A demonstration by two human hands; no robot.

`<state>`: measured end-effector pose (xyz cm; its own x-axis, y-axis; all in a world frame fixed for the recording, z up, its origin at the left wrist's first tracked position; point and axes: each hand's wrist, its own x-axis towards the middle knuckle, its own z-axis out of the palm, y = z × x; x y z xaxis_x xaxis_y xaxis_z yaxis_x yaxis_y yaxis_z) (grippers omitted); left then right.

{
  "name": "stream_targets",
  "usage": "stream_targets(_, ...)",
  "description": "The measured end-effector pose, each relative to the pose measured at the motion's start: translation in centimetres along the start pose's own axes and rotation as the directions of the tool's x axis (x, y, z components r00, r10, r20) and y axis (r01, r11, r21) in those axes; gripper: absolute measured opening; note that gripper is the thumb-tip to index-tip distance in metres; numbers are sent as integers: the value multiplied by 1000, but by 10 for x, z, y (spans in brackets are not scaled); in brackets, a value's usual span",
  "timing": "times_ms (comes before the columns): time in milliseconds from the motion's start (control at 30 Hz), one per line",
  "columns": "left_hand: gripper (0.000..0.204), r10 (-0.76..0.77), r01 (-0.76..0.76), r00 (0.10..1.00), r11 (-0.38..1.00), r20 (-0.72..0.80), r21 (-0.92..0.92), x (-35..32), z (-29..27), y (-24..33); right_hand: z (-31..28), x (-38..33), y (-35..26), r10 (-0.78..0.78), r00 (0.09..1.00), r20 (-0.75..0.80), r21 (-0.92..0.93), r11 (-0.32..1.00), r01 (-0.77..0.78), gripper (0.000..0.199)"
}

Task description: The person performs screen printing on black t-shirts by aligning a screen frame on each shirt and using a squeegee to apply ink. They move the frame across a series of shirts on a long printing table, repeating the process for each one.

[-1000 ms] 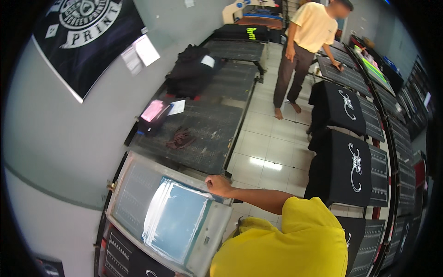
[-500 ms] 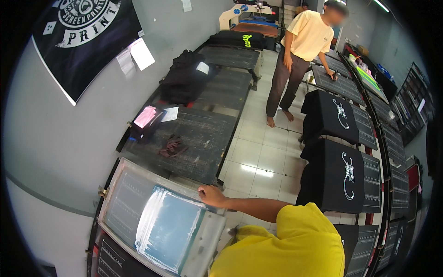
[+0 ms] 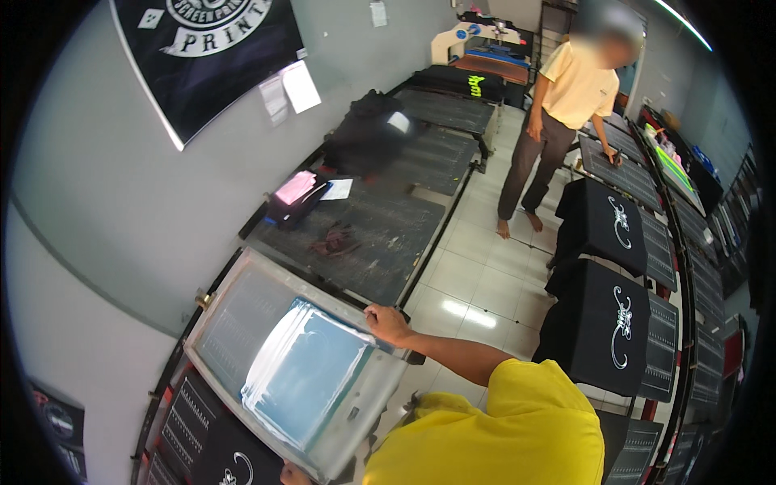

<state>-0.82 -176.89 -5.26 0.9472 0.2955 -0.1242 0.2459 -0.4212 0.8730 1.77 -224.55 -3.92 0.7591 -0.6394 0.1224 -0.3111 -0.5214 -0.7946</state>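
A screen-printing frame (image 3: 378, 400) with a pale rim lies slanted across the lower left. Its mesh carries a pale blue panel (image 3: 327, 380), with white ink (image 3: 271, 347) smeared thickly along one side. My right hand (image 3: 388, 325) is closed on the frame's far right corner, its arm stretched across from the right. At the lower edge my left hand (image 3: 294, 474) shows only in part, closed at the near corner of the frame. Beside the frame, a black garment (image 3: 233, 461) with a white curled print lies on the printing table, partly covered.
Dark printing boards (image 3: 388, 242) continue along the wall, bearing a pink-topped bundle (image 3: 296, 188), a dark rag (image 3: 335, 241) and black cloth (image 3: 368, 133). Across the tiled aisle (image 3: 465, 271), black printed shirts (image 3: 602, 323) hang over boards. A person (image 3: 558, 121) stands there, one hand on a board.
The whole view has swung, shifting the scene rightward. My left hand and the black garment's white print have come into sight at the lower edge. My right hand keeps its hold on the frame.
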Motion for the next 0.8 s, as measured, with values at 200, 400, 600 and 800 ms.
stream_targets(200, 12, 157, -157, 987, 988, 27, 1, 18, 6, -35, 5, -1, 15, -93, 990, -108, 65, 993, 100, 19)
stream_targets(400, 33, 205, -205, 977, 979, -64, -1, 10, 11, -20, 6, 7, 14, -136, 990, -33, -84, 988, 133, 26)
stream_targets(600, 32, 81, -81, 996, 997, -43, -12, -4, 3, 21, 12, 25, 35, -90, 994, 69, -1, 996, 90, 24)
stream_targets(800, 29, 82, -76, 991, 995, -110, 61, -1, 10, 15, 5, 18, 36, -156, 983, 99, 117, 983, 144, 17)
